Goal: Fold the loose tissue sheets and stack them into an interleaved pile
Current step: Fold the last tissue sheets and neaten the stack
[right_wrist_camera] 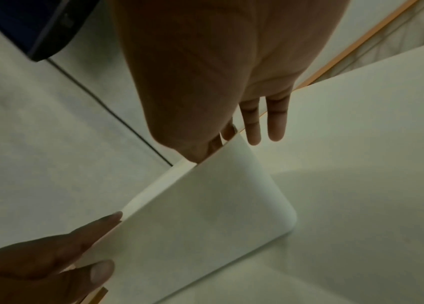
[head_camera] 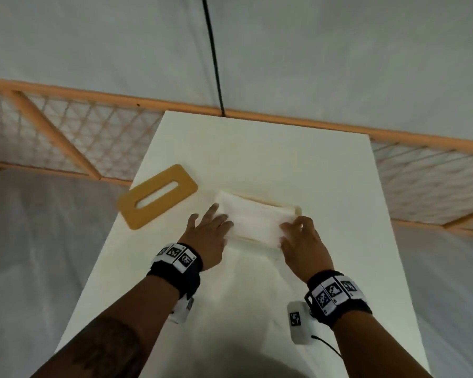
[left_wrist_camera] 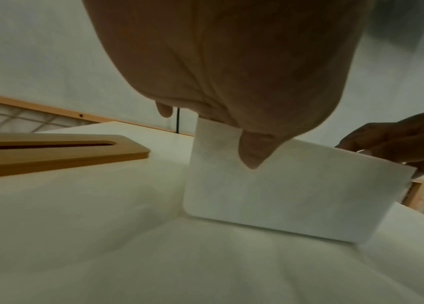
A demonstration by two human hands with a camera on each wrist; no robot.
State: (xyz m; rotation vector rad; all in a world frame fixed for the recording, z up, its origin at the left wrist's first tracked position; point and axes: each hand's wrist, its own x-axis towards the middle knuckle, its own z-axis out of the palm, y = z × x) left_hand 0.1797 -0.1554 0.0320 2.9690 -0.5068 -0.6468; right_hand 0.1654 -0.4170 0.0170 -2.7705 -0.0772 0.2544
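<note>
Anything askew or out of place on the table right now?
The wooden slotted lid lies off the white tissue box, flat and angled by the table's left edge. Both hands, left hand and right hand, are at the box; nothing looks spilled.

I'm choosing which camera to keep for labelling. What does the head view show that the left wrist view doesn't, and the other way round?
Only the head view shows the tissue lying in the top of the white box, both wrists with their marker bands, and the whole table. Only the left wrist view shows the box's side wall down to the table and the left thumb on it. Both show the left hand, the right hand and the wooden lid with its slot.
</note>
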